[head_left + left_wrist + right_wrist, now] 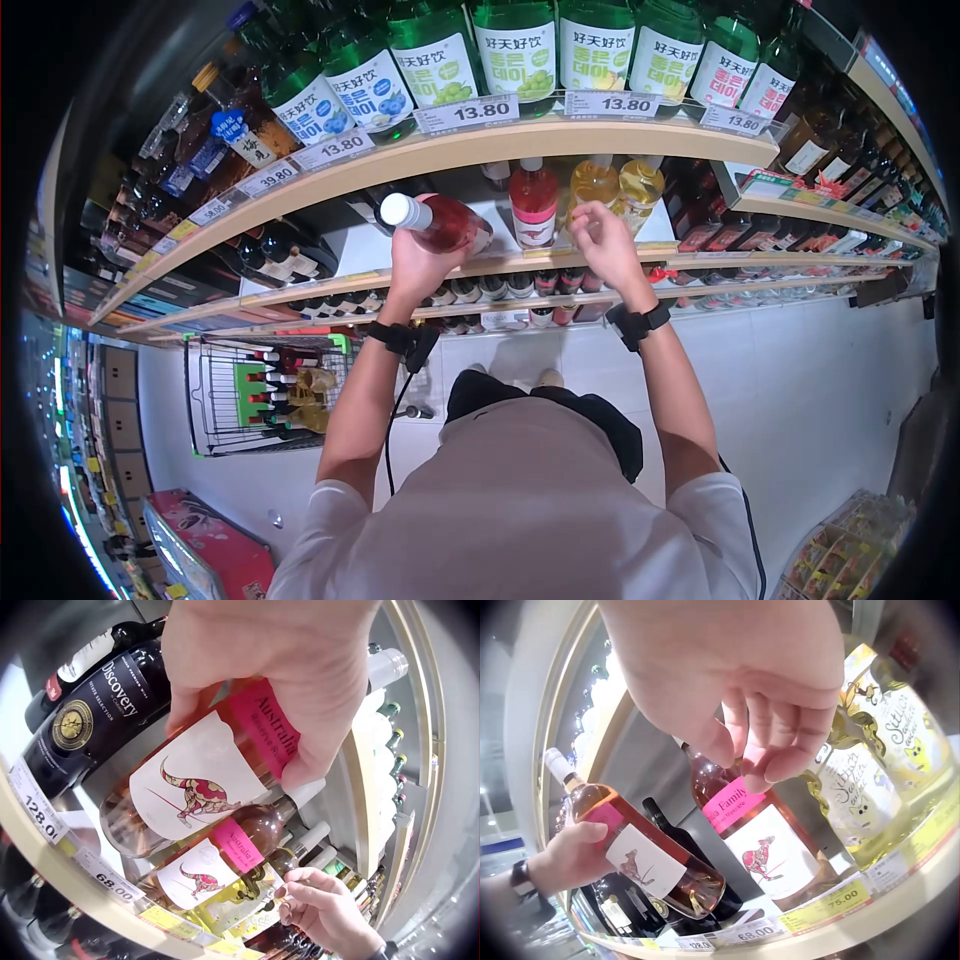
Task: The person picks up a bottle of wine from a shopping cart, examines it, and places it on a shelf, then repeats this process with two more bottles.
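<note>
My left hand [422,266] grips a rosé wine bottle [448,224] around its upper body, with the white cap tilted up toward me. A kangaroo on a white label and a pink band show on this bottle [187,784] in the left wrist view. A matching rosé bottle [774,851] stands on the shelf to its right. My right hand [606,246] is raised before the shelf, fingers loosely bent and holding nothing. In the right wrist view its fingertips overlap the standing bottle's upper part. Yellowish white wine bottles [855,799] with cat labels stand just right of it.
Green bottles [515,45] line the upper shelf, above a protruding shelf edge [480,135] with price tags. Dark wine bottles [101,716] stand left of the held bottle. A shopping cart [215,395] holding several bottles is at my left on the pale floor [780,400].
</note>
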The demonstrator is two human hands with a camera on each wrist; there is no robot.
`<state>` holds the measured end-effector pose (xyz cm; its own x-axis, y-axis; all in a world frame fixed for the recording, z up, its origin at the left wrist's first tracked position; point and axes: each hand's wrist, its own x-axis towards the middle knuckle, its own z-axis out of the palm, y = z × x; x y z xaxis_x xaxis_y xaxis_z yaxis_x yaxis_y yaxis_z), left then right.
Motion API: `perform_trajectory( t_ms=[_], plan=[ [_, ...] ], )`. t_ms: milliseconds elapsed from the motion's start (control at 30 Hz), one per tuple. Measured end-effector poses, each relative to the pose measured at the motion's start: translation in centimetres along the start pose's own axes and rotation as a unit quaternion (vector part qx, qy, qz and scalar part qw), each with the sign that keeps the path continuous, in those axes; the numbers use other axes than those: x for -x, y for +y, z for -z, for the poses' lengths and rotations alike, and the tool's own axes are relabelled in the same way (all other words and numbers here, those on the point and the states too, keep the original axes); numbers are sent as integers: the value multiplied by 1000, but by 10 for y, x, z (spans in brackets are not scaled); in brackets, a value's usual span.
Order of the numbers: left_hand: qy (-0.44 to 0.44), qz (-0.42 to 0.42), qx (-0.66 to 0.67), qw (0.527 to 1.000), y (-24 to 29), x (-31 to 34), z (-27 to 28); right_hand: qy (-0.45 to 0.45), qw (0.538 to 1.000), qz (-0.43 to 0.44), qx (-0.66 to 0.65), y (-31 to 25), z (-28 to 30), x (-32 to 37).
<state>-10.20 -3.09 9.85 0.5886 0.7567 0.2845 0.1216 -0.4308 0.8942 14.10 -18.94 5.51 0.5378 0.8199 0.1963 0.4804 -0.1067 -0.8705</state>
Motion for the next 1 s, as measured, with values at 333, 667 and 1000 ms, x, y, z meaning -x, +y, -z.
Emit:
perform_trajectory(
  t_ms=[333,667,1000],
  plan=[
    [-23,0,-66,998,-39,-29,-30,23,995,76,69,-11,-7,-7],
    [-78,20,-42,996,-60,-49,-33,40,991,103,72,-21,-15,-16],
    [-108,31,46,993,-61,-56,-38,26,981,124,149,-23,-48,-47]
  ],
)
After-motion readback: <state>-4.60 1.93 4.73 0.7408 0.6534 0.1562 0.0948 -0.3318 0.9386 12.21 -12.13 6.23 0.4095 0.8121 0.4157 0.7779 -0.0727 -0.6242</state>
